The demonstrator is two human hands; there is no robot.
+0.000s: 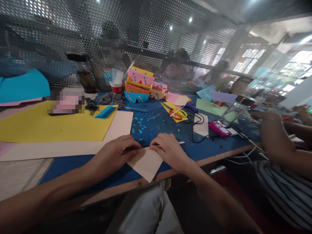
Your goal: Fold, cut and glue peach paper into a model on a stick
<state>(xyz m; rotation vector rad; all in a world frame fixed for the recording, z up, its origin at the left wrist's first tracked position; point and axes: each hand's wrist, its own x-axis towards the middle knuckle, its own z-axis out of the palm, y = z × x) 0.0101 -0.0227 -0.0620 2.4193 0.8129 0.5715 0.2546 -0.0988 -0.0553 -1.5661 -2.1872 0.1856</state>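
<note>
A pale peach sheet of paper (145,163) lies in front of me at the table's near edge, one corner pointing toward my lap. My left hand (124,148) is closed at its upper left edge, fingers curled and thumb near the paper. At the upper right, my right hand (168,149) grips the same edge with bent fingers. Both sets of fingertips are close together, and they hide part of that edge. A thin strip of the paper shows past my right hand. Small blue paper scraps (140,126) are scattered just beyond.
Large yellow paper (60,126) covers the left side. Folded coloured paper pieces (138,83) are stacked at the back beside a red-and-white cup (116,86). Orange-handled scissors (177,114), a glass jar (234,110) and a cable stand right. A co-worker's arm (275,133) rests far right.
</note>
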